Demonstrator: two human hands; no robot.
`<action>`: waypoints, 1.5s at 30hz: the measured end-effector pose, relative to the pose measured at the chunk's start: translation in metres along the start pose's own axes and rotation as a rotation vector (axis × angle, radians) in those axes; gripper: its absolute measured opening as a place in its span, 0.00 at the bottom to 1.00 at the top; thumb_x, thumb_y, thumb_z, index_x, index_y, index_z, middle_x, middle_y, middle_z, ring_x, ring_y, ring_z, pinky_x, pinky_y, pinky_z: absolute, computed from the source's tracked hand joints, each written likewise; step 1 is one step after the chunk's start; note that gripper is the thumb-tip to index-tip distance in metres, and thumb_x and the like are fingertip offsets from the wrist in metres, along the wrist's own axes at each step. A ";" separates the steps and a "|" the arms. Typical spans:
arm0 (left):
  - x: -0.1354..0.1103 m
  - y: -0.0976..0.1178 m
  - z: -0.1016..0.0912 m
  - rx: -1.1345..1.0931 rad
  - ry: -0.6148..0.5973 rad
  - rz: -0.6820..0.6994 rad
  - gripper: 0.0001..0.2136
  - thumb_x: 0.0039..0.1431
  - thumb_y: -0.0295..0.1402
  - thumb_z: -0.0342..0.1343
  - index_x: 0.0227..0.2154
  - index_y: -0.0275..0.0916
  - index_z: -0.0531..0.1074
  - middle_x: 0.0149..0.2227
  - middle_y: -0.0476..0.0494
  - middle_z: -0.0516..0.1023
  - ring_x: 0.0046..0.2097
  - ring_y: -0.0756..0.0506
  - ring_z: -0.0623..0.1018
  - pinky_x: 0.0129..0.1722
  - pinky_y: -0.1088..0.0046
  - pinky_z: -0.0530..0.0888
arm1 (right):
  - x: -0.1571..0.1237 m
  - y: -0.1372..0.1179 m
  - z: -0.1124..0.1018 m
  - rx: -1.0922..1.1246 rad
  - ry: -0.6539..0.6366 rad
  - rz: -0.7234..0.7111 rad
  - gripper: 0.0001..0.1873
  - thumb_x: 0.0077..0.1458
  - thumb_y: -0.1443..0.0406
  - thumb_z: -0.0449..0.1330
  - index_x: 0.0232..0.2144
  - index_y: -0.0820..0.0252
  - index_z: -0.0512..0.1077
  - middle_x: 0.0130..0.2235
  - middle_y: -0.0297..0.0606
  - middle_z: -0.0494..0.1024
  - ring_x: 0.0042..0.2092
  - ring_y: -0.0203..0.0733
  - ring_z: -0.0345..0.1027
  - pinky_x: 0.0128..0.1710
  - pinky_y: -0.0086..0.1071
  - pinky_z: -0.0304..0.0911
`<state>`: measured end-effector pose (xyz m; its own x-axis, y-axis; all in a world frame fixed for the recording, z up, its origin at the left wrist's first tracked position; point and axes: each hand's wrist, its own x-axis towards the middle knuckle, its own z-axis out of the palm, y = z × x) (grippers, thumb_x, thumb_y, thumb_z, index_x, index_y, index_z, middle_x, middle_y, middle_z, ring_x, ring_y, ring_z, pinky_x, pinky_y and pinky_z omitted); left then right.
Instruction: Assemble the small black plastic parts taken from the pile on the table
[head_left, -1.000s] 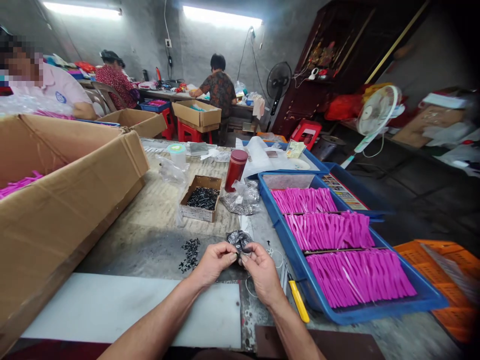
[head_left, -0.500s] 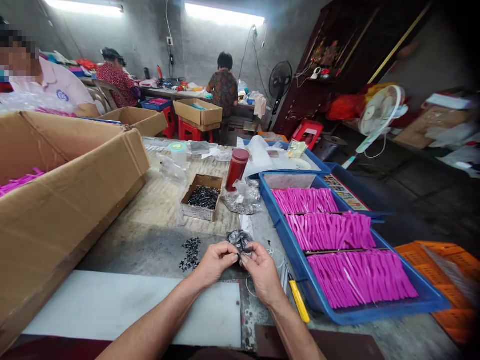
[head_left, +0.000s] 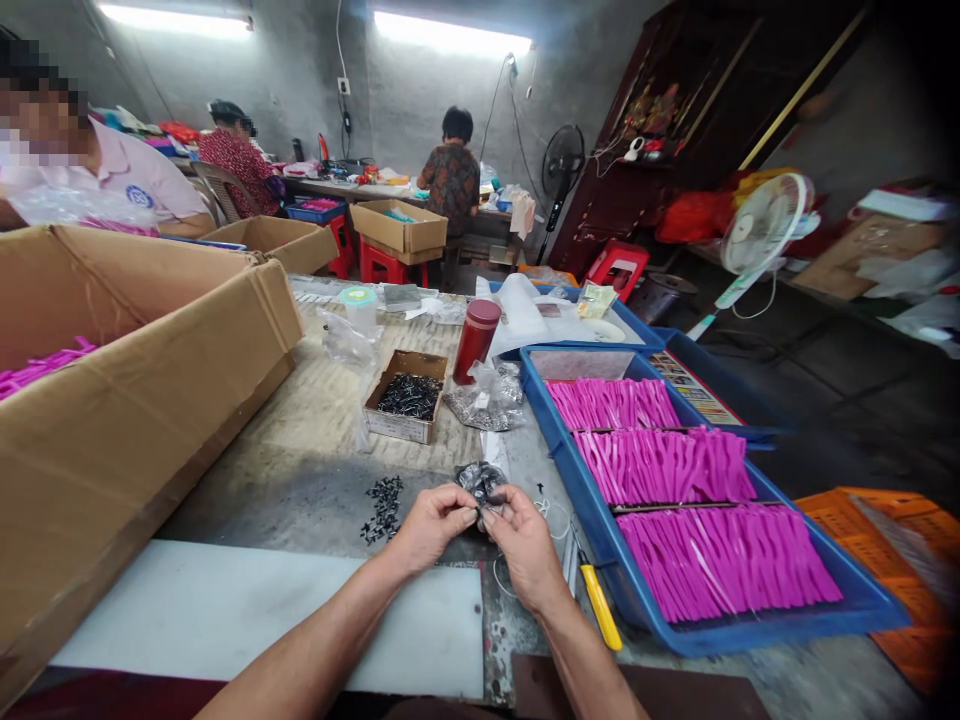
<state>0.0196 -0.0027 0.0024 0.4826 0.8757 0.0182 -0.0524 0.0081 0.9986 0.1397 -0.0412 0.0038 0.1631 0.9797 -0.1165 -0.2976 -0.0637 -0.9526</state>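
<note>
Both hands meet over the worktable, fingertips almost touching. My left hand (head_left: 439, 517) is closed in a pinch, thumb against forefinger. My right hand (head_left: 523, 535) pinches in the same way just to its right. What the fingertips hold is too small and covered to make out. Directly behind them sits a dark, shiny, crumpled bundle (head_left: 477, 477), perhaps a plastic bag; whether the fingers grip it I cannot tell. Left of the hands lies a loose pile of small black pieces (head_left: 384, 508). A small cardboard box (head_left: 397, 428) farther back contains many similar black pieces.
At right stands a blue tray (head_left: 660, 625) with rows of magenta strips (head_left: 727, 560). A yellow-handled tool (head_left: 600, 608) lies beside it. A large carton (head_left: 150, 400) borders the left; a white board (head_left: 285, 620) lies in front. A red canister (head_left: 474, 345) stands behind. Co-workers sit beyond.
The whole view has shifted very slightly. Both hands keep the same pinched pose at the same spot; the person at far left has leaned a little to the right.
</note>
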 end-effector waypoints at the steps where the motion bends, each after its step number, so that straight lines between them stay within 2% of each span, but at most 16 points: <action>1: 0.000 0.001 0.001 -0.024 0.012 -0.021 0.07 0.43 0.33 0.54 0.19 0.32 0.68 0.21 0.50 0.66 0.26 0.52 0.65 0.29 0.78 0.62 | 0.000 0.000 0.000 -0.010 -0.001 0.005 0.09 0.39 0.67 0.57 0.27 0.59 0.61 0.21 0.27 0.65 0.22 0.30 0.57 0.23 0.24 0.55; 6: 0.001 0.013 -0.005 -0.056 0.130 -0.103 0.08 0.42 0.34 0.54 0.20 0.32 0.68 0.17 0.52 0.64 0.21 0.54 0.62 0.22 0.80 0.60 | -0.002 -0.001 -0.006 -0.084 0.013 0.002 0.10 0.40 0.65 0.57 0.29 0.60 0.63 0.22 0.29 0.67 0.24 0.32 0.58 0.24 0.24 0.55; 8: 0.007 0.023 -0.016 0.024 0.202 -0.076 0.07 0.42 0.33 0.53 0.20 0.32 0.68 0.17 0.52 0.65 0.20 0.55 0.61 0.20 0.80 0.59 | -0.002 -0.001 -0.010 -0.112 0.025 0.000 0.10 0.40 0.64 0.57 0.28 0.61 0.63 0.22 0.30 0.67 0.24 0.32 0.58 0.24 0.25 0.55; 11: 0.027 0.039 -0.042 0.257 0.336 0.003 0.07 0.43 0.32 0.50 0.22 0.33 0.70 0.17 0.51 0.67 0.19 0.54 0.63 0.19 0.81 0.60 | -0.003 -0.001 -0.014 -0.151 0.064 -0.012 0.10 0.38 0.64 0.58 0.26 0.62 0.64 0.20 0.29 0.66 0.22 0.32 0.57 0.23 0.25 0.54; 14: 0.055 0.051 -0.073 0.663 0.493 0.079 0.09 0.43 0.31 0.48 0.23 0.33 0.71 0.21 0.49 0.72 0.23 0.51 0.69 0.23 0.79 0.64 | -0.004 -0.002 -0.015 -0.167 0.082 -0.019 0.09 0.37 0.64 0.58 0.25 0.62 0.65 0.19 0.29 0.65 0.21 0.32 0.56 0.21 0.24 0.53; 17: 0.077 0.057 -0.096 0.792 0.553 0.077 0.08 0.42 0.29 0.48 0.23 0.34 0.72 0.23 0.47 0.74 0.27 0.48 0.71 0.29 0.76 0.65 | -0.006 -0.002 -0.016 -0.177 0.074 -0.015 0.09 0.37 0.64 0.58 0.25 0.61 0.65 0.19 0.29 0.66 0.21 0.32 0.56 0.21 0.24 0.52; 19: 0.083 0.059 -0.102 0.848 0.563 0.083 0.09 0.41 0.28 0.49 0.25 0.35 0.72 0.26 0.46 0.74 0.30 0.46 0.71 0.32 0.74 0.65 | -0.007 -0.001 -0.017 -0.184 0.078 -0.015 0.08 0.37 0.64 0.57 0.25 0.61 0.66 0.19 0.29 0.65 0.21 0.32 0.56 0.20 0.24 0.52; 21: 0.078 0.058 -0.100 0.891 0.551 0.098 0.10 0.41 0.27 0.48 0.28 0.36 0.71 0.29 0.45 0.74 0.33 0.46 0.71 0.35 0.73 0.65 | -0.007 0.000 -0.020 -0.191 0.085 -0.014 0.08 0.37 0.64 0.57 0.25 0.61 0.66 0.19 0.29 0.65 0.21 0.32 0.56 0.20 0.24 0.52; 24: 0.055 0.053 -0.088 0.948 0.412 0.125 0.08 0.42 0.26 0.48 0.26 0.38 0.71 0.29 0.47 0.73 0.32 0.48 0.70 0.35 0.76 0.64 | -0.007 0.003 -0.025 -0.206 0.098 -0.013 0.09 0.37 0.64 0.57 0.25 0.62 0.66 0.19 0.29 0.65 0.21 0.32 0.55 0.20 0.24 0.52; 28: 0.015 0.043 -0.072 1.057 -0.058 0.081 0.08 0.44 0.24 0.47 0.24 0.37 0.70 0.25 0.49 0.72 0.29 0.50 0.69 0.30 0.78 0.64 | -0.007 0.005 -0.028 -0.233 0.097 -0.005 0.09 0.38 0.64 0.57 0.26 0.62 0.66 0.19 0.28 0.64 0.21 0.32 0.54 0.21 0.25 0.51; 31: -0.006 0.035 -0.064 1.140 -0.242 -0.033 0.07 0.44 0.24 0.47 0.23 0.37 0.70 0.25 0.48 0.72 0.29 0.49 0.70 0.29 0.78 0.63 | -0.007 0.006 -0.026 -0.232 0.082 0.003 0.08 0.39 0.64 0.57 0.25 0.62 0.66 0.18 0.28 0.63 0.20 0.32 0.53 0.20 0.25 0.50; 37: -0.014 0.031 -0.051 1.278 -0.337 -0.147 0.06 0.45 0.26 0.48 0.24 0.38 0.69 0.30 0.45 0.72 0.33 0.47 0.70 0.30 0.77 0.63 | -0.008 0.008 -0.025 -0.209 0.064 0.016 0.08 0.39 0.64 0.57 0.26 0.62 0.66 0.18 0.27 0.61 0.20 0.31 0.51 0.20 0.25 0.48; 45: -0.015 0.026 -0.047 1.353 -0.401 -0.099 0.07 0.46 0.24 0.44 0.25 0.37 0.67 0.30 0.43 0.70 0.33 0.46 0.69 0.28 0.76 0.62 | -0.009 0.009 -0.025 -0.216 0.072 0.022 0.08 0.39 0.63 0.56 0.25 0.62 0.65 0.17 0.26 0.60 0.20 0.31 0.50 0.20 0.25 0.47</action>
<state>-0.0307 0.0069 0.0261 0.6590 0.7022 -0.2695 0.7517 -0.6026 0.2680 0.1590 -0.0556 -0.0105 0.2278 0.9620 -0.1504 -0.0948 -0.1318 -0.9867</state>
